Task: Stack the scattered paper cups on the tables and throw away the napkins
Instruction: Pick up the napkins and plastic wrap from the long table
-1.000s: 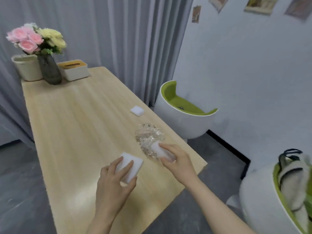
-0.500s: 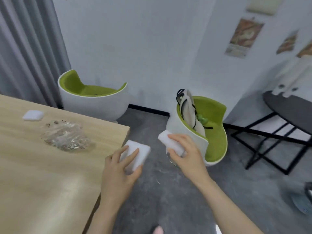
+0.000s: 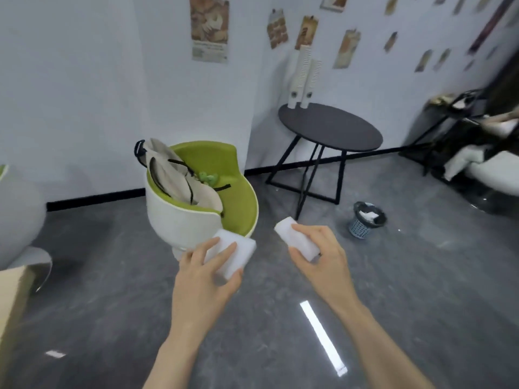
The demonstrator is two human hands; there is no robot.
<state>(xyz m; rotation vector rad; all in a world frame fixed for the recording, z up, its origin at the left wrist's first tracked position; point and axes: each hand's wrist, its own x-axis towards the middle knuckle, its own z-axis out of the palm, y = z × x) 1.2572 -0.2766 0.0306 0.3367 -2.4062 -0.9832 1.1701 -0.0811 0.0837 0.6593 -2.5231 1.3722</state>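
My left hand [image 3: 203, 279] grips a folded white napkin [image 3: 238, 252] in front of me, above the grey floor. My right hand [image 3: 325, 262] holds a second folded white napkin [image 3: 293, 238] with fingers curled round it. A small grey mesh waste bin [image 3: 362, 223] with a dark liner and white paper inside stands on the floor, ahead and to the right of my right hand. Two tall stacks of white paper cups [image 3: 302, 77] stand at the back of a round black table [image 3: 331, 127].
A white and green tub chair [image 3: 182, 220] holding a beige bag [image 3: 179, 175] sits just beyond my left hand. The wooden table's corner [image 3: 11, 299] shows at the left edge. Another white chair [image 3: 16, 209] is at far left, dark furniture at far right.
The view has swung right, away from the wooden table toward the black table and bin. Both hands carried their napkins off the table and now hold them over the floor.
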